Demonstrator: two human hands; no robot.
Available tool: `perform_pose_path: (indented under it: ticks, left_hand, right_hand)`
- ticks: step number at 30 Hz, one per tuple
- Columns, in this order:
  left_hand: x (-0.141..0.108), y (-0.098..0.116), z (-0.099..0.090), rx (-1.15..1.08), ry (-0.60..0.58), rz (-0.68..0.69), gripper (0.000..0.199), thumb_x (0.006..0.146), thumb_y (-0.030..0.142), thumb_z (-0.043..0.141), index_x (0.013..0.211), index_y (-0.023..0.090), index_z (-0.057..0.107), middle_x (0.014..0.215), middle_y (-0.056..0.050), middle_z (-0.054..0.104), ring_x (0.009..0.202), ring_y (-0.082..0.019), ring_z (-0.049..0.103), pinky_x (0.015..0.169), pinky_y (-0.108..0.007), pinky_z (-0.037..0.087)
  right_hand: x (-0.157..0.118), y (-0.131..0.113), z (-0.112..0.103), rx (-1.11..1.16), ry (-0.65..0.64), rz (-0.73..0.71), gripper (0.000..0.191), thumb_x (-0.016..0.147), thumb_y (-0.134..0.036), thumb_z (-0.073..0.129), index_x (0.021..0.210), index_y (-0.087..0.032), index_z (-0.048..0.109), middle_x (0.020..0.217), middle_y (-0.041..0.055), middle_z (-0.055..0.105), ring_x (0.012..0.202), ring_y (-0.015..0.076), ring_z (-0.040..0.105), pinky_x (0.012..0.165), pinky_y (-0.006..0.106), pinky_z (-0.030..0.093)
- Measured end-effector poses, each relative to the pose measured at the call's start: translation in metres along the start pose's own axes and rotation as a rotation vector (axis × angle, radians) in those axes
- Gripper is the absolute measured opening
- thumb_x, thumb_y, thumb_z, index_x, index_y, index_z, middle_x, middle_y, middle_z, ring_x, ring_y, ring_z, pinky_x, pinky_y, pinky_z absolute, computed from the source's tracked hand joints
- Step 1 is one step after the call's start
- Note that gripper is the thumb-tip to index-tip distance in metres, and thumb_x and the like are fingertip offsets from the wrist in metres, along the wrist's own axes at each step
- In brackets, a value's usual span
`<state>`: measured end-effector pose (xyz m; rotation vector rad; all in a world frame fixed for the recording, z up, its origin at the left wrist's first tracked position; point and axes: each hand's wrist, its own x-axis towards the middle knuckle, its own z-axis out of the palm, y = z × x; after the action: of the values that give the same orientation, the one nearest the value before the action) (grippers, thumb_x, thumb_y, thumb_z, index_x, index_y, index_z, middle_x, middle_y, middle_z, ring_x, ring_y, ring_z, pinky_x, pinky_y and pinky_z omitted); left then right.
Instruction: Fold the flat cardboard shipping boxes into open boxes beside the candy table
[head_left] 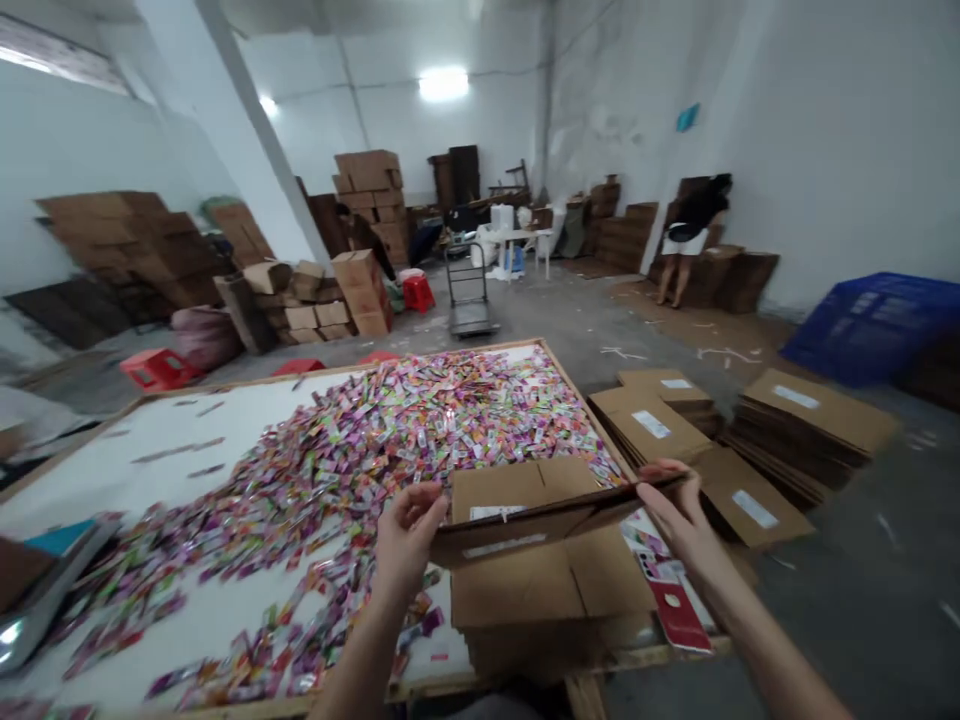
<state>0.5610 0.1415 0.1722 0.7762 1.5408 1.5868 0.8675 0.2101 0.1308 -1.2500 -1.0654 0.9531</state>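
Observation:
Between my two hands is a flattened cardboard box (555,522), tilted nearly edge-on with a white label on its face. My left hand (409,530) pinches its left end, and my right hand (671,500) grips its right end. Beneath it lies a stack of flat cardboard boxes (517,590) at the table's front edge. A heap of small, colourful wrapped packets (420,410) spreads over the white table (165,420). Beside the stack, under my right forearm, rests a red phone-shaped object (681,615).
Stacks of flat cardboard (810,410) stand on the floor at the right, near a blue crate (877,320). A scale-like device (52,580) sits at the table's left. Beyond are a hand cart (469,290), red stools (159,368) and a person (690,230) in a black top.

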Motion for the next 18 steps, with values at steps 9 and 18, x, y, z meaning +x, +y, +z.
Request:
perform_pose_path:
  ticks: [9,18]
  left_hand:
    - [-0.023,0.01,0.016,0.072,-0.357,-0.035,0.058,0.067,0.045,0.071,0.119,0.022,0.062,0.131,-0.011,0.058,0.122,-0.028,0.051,0.102,-0.041,0.038]
    - [-0.018,0.016,0.006,0.175,-0.34,0.113,0.054,0.076,0.04,0.062,0.128,0.024,0.056,0.141,-0.009,0.049,0.13,-0.027,0.042,0.109,-0.045,0.031]
  right_hand:
    - [0.03,-0.04,0.019,0.268,0.202,0.25,0.048,0.033,-0.025,0.077,0.072,-0.024,0.05,0.065,-0.0064,0.054,0.062,0.0111,0.049,0.048,0.019,0.04]
    - [0.026,-0.065,-0.007,0.171,0.074,0.35,0.059,0.03,-0.015,0.073,0.085,-0.033,0.063,0.09,-0.0062,0.065,0.077,0.0122,0.056,0.049,0.014,0.049]
